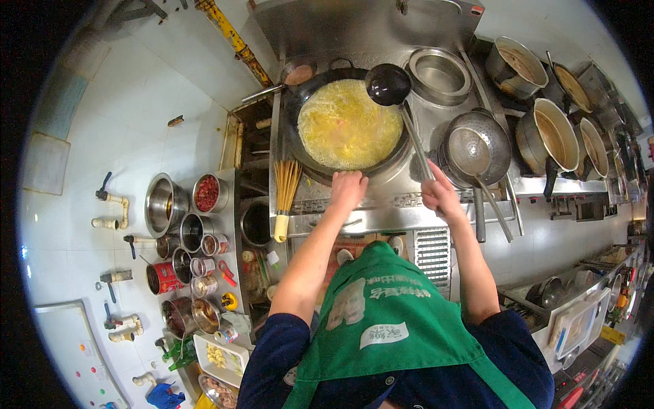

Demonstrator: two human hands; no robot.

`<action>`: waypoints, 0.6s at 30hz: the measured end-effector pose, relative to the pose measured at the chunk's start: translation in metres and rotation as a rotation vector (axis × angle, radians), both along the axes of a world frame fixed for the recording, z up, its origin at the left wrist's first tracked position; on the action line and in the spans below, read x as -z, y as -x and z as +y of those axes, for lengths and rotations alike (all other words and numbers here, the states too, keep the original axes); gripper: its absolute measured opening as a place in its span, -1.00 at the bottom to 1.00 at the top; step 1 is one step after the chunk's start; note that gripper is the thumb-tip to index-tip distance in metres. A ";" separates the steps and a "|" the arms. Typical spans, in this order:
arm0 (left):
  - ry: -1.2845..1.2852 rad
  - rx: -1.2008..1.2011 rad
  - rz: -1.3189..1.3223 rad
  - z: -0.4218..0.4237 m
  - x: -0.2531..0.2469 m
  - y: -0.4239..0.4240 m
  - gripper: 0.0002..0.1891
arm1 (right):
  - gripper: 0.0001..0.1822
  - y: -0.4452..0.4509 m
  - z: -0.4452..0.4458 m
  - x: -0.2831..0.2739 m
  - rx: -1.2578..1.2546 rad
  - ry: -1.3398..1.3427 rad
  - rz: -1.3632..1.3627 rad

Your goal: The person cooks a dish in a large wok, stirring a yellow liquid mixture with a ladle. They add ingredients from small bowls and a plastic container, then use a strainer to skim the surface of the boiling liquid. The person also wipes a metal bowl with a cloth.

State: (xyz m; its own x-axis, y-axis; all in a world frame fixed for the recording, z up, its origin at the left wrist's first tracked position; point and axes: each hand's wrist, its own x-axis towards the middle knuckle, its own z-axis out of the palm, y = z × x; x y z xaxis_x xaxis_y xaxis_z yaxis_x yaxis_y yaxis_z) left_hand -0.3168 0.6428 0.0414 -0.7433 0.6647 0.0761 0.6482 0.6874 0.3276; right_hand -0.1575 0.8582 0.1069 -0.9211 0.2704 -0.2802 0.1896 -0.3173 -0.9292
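Note:
A large black wok (291, 110) sits on the steel stove, filled with a bubbling yellow mass (347, 125) with pale foam round its edge. My left hand (350, 188) grips the wok at its near rim; the fingers hide whatever part they hold. In my right hand (438, 197) is the long metal handle of a cooking ladle (388, 84). Its dark bowl hangs over the wok's far right side. A bamboo wok brush (287, 191) lies left of the wok. To the right of the ladle handle, perforated strainers (493, 145) rest one inside another.
A small strainer (299, 74) lies beyond the wok at left. A steel pot (440, 76) is set into the stove at back right. Several large pots (546, 135) stand further right. Ingredient containers (207, 193) crowd the left-hand shelf, with a white tray (222, 358) below.

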 end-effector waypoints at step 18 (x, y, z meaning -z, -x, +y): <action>-0.139 0.023 -0.038 -0.006 0.005 0.007 -0.70 | -0.51 -0.014 -0.013 0.121 0.452 -0.828 -0.132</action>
State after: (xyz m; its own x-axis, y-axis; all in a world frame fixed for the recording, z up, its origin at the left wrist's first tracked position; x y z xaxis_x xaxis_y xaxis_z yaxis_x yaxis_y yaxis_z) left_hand -0.3236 0.6364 0.0367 -0.7320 0.6666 0.1409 0.6488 0.6188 0.4430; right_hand -0.1432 0.8452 -0.0142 -0.6555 0.7523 0.0659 0.3297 0.3635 -0.8713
